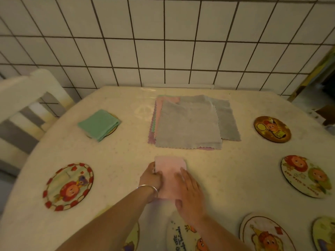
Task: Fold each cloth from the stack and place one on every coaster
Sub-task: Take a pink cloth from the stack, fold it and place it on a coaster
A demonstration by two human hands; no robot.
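Both hands, left hand (151, 178) pinching its edge and right hand (190, 192) flat, press the folded pink cloth (169, 171); next it likely needs carrying to a bare coaster (68, 186) at near left.

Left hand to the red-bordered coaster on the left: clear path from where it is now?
Probably yes. The left hand is pinching the pink cloth, and only bare table lies between it and the red-bordered coaster. Nothing sits on that coaster. Reach looks short, though distance can't be judged exactly.

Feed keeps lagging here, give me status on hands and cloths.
Left hand and right hand pressing folded pink cloth flat. Green folded cloth on far-left coaster. Grey-topped cloth stack waiting. Nothing in the way.
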